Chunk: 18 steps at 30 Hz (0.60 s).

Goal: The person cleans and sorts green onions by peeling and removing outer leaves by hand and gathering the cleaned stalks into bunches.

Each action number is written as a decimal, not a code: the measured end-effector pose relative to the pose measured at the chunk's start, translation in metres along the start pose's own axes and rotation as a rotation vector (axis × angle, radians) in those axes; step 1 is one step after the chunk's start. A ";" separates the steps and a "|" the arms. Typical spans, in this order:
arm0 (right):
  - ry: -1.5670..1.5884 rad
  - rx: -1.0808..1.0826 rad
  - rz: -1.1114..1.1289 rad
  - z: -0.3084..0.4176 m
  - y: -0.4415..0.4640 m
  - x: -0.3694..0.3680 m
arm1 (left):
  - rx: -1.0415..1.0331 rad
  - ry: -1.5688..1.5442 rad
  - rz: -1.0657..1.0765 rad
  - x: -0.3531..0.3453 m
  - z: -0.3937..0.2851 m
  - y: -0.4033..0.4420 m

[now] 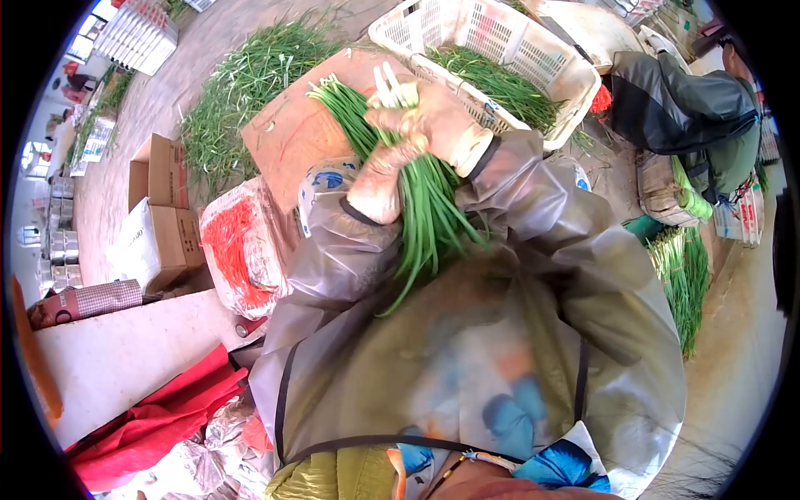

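Observation:
A bunch of long green stalks with pale ends, like garlic chives point(433, 204), is held upright in front of my chest, its green tips hanging down towards my apron. My left hand point(385, 177), in a pale glove, is closed round the bunch from the left. My right hand point(442, 121), also gloved, lies across it higher up with its fingers bent around the stalks. A few thicker white stalk ends point(390, 87) stick up by the right fingers. Behind the hands is a brown board point(283, 137).
A white plastic crate point(533, 46) holding greens stands beyond my right hand. A heap of loose greens point(242, 92) lies on the floor at the left. Red ties point(236, 246) rest on a wrapped block near my left arm, beside cardboard boxes point(171, 237). A co-worker point(683, 104) sits at the right.

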State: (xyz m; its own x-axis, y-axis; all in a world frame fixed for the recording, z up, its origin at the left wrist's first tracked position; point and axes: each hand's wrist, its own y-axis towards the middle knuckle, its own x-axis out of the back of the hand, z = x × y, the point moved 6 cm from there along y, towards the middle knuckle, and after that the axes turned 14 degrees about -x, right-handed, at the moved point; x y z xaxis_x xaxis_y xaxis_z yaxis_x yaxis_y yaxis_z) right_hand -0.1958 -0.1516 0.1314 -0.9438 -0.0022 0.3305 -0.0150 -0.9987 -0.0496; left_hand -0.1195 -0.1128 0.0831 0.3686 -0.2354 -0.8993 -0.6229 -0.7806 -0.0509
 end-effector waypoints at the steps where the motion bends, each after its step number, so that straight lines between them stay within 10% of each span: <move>1: -0.040 0.041 0.012 -0.003 0.001 -0.001 | 0.069 0.008 -0.023 0.007 0.009 -0.004; 3: -0.309 0.334 -0.289 0.013 -0.015 0.009 | 0.126 0.205 0.018 0.027 0.023 -0.012; 7: -0.349 0.369 -0.146 0.007 -0.005 -0.003 | 0.155 0.260 0.050 0.029 0.030 -0.017; 9: -0.371 0.038 0.261 -0.009 0.001 -0.015 | 0.142 0.264 0.087 0.028 0.029 -0.017; 13: -0.410 -0.341 0.392 -0.005 -0.020 -0.016 | 0.091 0.160 0.051 0.028 0.030 -0.024; 15: -0.762 0.134 0.317 -0.025 -0.009 -0.031 | 0.176 0.123 0.045 0.032 0.038 -0.027; 18: -0.866 0.055 0.332 -0.035 -0.005 -0.032 | 0.216 0.163 -0.019 0.040 0.040 -0.026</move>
State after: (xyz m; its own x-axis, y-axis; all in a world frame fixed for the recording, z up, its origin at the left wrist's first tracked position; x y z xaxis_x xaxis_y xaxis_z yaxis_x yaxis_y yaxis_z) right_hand -0.1774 -0.1448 0.0879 -0.3207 -0.3046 0.8969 0.2483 -0.9408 -0.2307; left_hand -0.1167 -0.0785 0.0312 0.4769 -0.3254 -0.8165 -0.7412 -0.6482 -0.1746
